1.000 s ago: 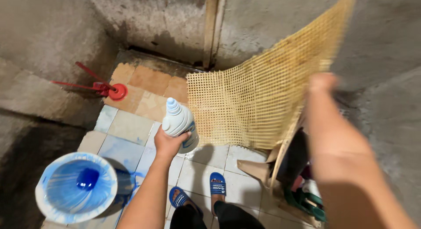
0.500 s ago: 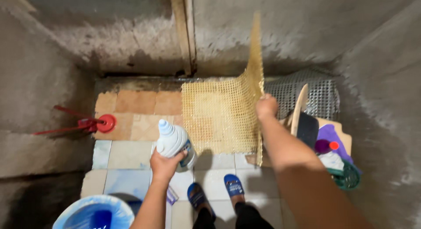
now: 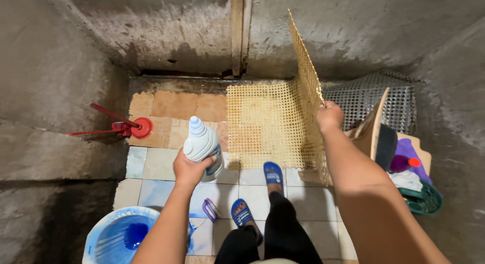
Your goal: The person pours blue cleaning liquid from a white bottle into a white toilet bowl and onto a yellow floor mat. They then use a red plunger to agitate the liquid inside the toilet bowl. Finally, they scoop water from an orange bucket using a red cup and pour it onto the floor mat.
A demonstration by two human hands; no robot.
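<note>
Above the tiled floor's left edge, the left hand wraps a white plastic bottle with a ribbed blue cap, upright above the fist. The right hand pinches the yellow plastic mesh mat's raised right edge.

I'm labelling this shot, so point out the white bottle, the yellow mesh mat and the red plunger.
white bottle point(image 3: 201, 142), head view, on its shoulder.
yellow mesh mat point(image 3: 262, 125), head view, on its flat part.
red plunger point(image 3: 143, 127), head view, on its cup.
</note>
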